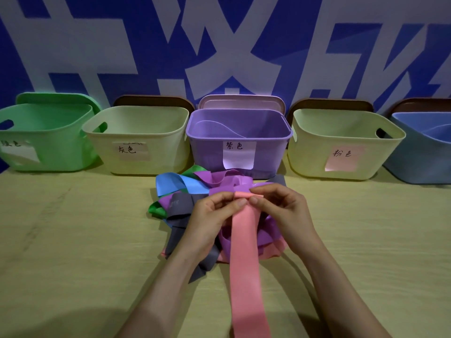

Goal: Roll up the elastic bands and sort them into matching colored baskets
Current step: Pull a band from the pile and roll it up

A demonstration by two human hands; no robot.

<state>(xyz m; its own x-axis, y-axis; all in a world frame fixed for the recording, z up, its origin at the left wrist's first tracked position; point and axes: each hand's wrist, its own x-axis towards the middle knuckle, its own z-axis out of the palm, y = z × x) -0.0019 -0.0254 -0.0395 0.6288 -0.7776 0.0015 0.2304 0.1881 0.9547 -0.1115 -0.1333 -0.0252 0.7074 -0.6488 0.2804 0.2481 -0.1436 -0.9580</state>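
**Hands starting a roll on a pink elastic band**

Both hands are meeting at the middle of the view. The left hand (214,215) and the right hand (280,211) are each pinching the far end of a pink band (244,252) between curled fingers and thumb. That end is turning over into a small, tight roll (247,195) held between the two sets of fingertips. The rest of the band is running flat and straight back toward the person, off the lower edge.

Under the hands, a tangled pile of loose bands (180,208) – purple, grey, blue, green – is lying on the pale table (73,240).

Beyond it, five baskets are standing in a row along the wall. From left to right they are a green basket (56,147), a cream basket with a grey label (166,152), a purple basket (207,152), a cream basket with a pink label (310,154) and a blue basket (419,164).

The roll looks barely begun. To do it well, both thumbs should probably be turning evenly so the edges are stacking square – and the tail should be staying taut and clear of the pile, so that no neighbouring band is getting wound in. The pink-labelled basket, just right of centre, is the likely destination.
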